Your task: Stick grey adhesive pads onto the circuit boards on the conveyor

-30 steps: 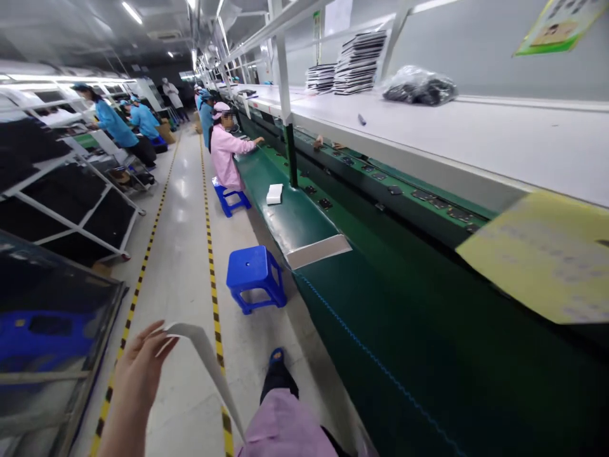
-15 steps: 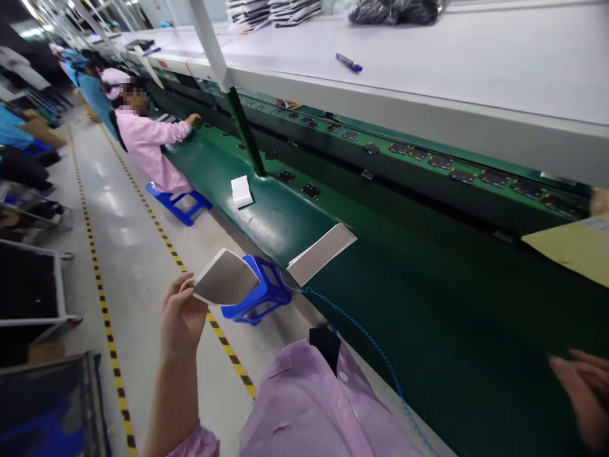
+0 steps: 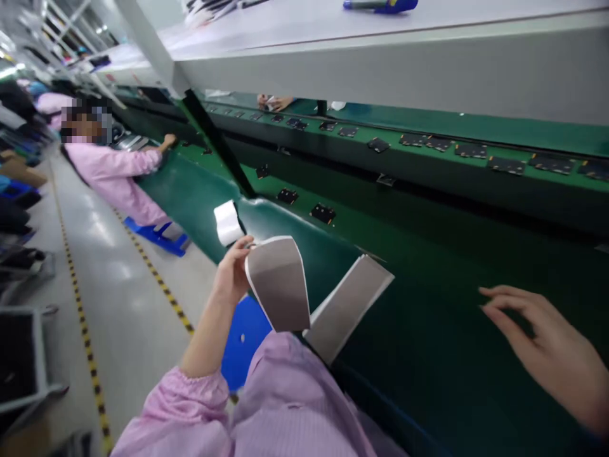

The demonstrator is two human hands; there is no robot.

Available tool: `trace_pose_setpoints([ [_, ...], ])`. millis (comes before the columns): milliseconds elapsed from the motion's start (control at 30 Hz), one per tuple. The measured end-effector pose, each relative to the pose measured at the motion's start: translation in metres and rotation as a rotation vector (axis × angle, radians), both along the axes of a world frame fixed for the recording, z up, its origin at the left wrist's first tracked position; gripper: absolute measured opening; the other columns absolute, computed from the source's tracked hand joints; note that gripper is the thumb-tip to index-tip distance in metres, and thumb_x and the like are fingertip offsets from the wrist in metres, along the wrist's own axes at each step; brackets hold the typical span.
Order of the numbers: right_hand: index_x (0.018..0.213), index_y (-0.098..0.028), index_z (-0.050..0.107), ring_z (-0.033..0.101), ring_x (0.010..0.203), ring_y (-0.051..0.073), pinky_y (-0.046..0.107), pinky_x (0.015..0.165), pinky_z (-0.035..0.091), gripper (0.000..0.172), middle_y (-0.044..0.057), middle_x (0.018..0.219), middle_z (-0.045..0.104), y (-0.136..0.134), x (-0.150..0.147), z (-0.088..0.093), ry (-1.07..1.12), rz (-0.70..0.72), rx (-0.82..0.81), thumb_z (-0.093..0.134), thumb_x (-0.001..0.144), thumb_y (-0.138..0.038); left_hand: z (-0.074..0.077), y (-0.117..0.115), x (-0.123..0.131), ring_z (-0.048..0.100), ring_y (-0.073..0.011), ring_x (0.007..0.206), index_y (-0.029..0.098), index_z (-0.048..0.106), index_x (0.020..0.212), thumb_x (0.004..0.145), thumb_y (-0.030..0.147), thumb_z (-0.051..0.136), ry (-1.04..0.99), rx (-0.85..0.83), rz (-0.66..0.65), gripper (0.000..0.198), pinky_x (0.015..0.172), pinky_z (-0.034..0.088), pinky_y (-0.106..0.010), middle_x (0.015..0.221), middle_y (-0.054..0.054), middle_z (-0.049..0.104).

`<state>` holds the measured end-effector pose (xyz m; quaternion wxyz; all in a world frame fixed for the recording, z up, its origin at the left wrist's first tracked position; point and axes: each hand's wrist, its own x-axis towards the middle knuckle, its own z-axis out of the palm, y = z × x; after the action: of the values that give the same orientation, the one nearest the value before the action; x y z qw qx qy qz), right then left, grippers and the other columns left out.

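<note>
My left hand (image 3: 234, 266) grips a stack of grey-faced sheets (image 3: 278, 282) with white edges, bent into a slight curve, by its upper left side. More of these sheets lie as a long strip-like stack (image 3: 352, 304) on the green bench top (image 3: 428, 355), just right of the held ones. Over the bench at the right, my right hand (image 3: 537, 343) is bent with thumb and forefinger a little apart, and nothing shows between them. A folded white paper (image 3: 228, 222) lies on the bench beyond my left hand.
Black flat parts (image 3: 323, 212) lie along the green line, with more on the raised strip (image 3: 471, 150) behind. A post (image 3: 216, 139) and white shelf (image 3: 380, 63) stand over the bench. A blue stool (image 3: 245, 336) is below. A co-worker in pink (image 3: 109, 162) sits further left.
My left hand has brought the grey-faced sheets rightward, close to the stack on the bench. My right hand has come further into view. The view has shifted, and the yellow sheet at the right is gone.
</note>
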<state>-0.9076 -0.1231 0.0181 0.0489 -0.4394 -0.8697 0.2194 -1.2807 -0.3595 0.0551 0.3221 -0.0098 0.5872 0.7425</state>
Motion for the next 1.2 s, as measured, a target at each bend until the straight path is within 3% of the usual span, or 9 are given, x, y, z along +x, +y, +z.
trace_pose_setpoints([
  [100,0.084,-0.031,0.047,0.064,0.093,0.033,0.048,0.074,0.054,0.016,0.014,0.102,0.060,0.023,-0.099,-0.024,0.163,-0.003,-0.164,0.041,0.086,-0.046,-0.063,0.057,-0.069,0.059,-0.0112,0.051,0.017,0.059,0.089,0.067,0.011,0.060,-0.167,-0.010,-0.197,0.023,0.047,0.046,-0.019,0.062,0.003,0.062],
  [233,0.084,-0.024,0.046,0.056,0.061,0.023,0.039,0.054,0.048,0.032,0.010,0.083,0.057,0.039,-0.195,-0.075,0.171,0.083,-0.186,0.034,0.090,-0.053,-0.144,0.106,-0.140,0.056,-0.0078,0.046,0.016,0.055,0.085,0.068,0.006,0.060,-0.258,-0.031,-0.384,0.020,0.045,0.047,-0.015,0.059,0.003,0.060],
  [367,0.084,-0.022,0.049,0.051,0.060,0.018,0.033,0.054,0.044,0.042,0.008,0.080,0.056,0.027,-0.248,-0.135,0.115,0.091,-0.137,0.030,0.091,-0.059,-0.213,0.107,-0.188,0.054,-0.0069,0.043,0.016,0.055,0.079,0.068,0.007,0.061,-0.231,0.000,-0.554,0.016,0.044,0.048,-0.015,0.055,0.005,0.056],
  [467,0.085,-0.021,0.053,0.056,0.071,0.021,0.034,0.062,0.046,0.040,0.009,0.085,0.059,0.021,-0.285,-0.168,0.048,0.091,-0.123,0.034,0.090,-0.057,-0.245,0.088,-0.218,0.056,-0.0092,0.044,0.016,0.057,0.075,0.069,0.015,0.063,-0.145,0.058,-0.755,0.009,0.048,0.052,-0.021,0.055,0.004,0.057],
  [567,0.084,-0.021,0.056,0.058,0.075,0.022,0.036,0.068,0.046,0.037,0.010,0.090,0.060,0.039,-0.321,-0.183,-0.055,0.102,-0.094,0.038,0.089,-0.053,-0.262,0.072,-0.240,0.057,-0.0118,0.045,0.016,0.063,0.078,0.070,0.021,0.062,-0.078,0.119,-0.961,0.009,0.048,0.051,-0.024,0.054,0.002,0.058],
  [767,0.085,-0.020,0.066,0.058,0.082,0.025,0.038,0.073,0.046,0.042,0.013,0.096,0.063,0.114,-0.360,-0.189,-0.254,0.135,0.018,0.045,0.084,-0.056,-0.272,0.069,-0.246,0.058,-0.0136,0.068,0.018,0.072,0.088,0.078,0.024,0.062,0.152,0.084,-0.979,0.016,0.065,0.050,-0.024,0.076,-0.002,0.064],
  [933,0.080,-0.020,0.066,0.058,0.080,0.024,0.037,0.072,0.047,0.044,0.013,0.097,0.063,0.143,-0.358,-0.199,-0.313,0.207,-0.106,0.046,0.081,-0.060,-0.271,0.076,-0.238,0.054,-0.0121,0.058,0.020,0.070,0.101,0.079,0.032,0.068,0.298,-0.025,-0.967,0.025,0.051,0.042,-0.021,0.071,0.000,0.063],
  [1067,0.077,-0.021,0.064,0.058,0.080,0.025,0.038,0.073,0.046,0.043,0.011,0.093,0.064,0.147,-0.350,-0.208,-0.311,0.213,-0.143,0.046,0.081,-0.059,-0.273,0.081,-0.234,0.064,-0.0136,0.067,0.021,0.063,0.112,0.077,0.031,0.071,0.220,0.026,-0.895,0.037,0.057,0.051,-0.021,0.086,-0.002,0.069],
  [1200,0.077,-0.020,0.063,0.059,0.081,0.025,0.038,0.072,0.045,0.040,0.011,0.097,0.064,0.150,-0.340,-0.217,-0.303,0.192,-0.138,0.048,0.082,-0.057,-0.274,0.083,-0.231,0.068,-0.0139,0.067,0.019,0.061,0.108,0.075,0.030,0.074,0.155,0.017,-0.833,0.037,0.059,0.054,-0.022,0.081,-0.001,0.071],
])
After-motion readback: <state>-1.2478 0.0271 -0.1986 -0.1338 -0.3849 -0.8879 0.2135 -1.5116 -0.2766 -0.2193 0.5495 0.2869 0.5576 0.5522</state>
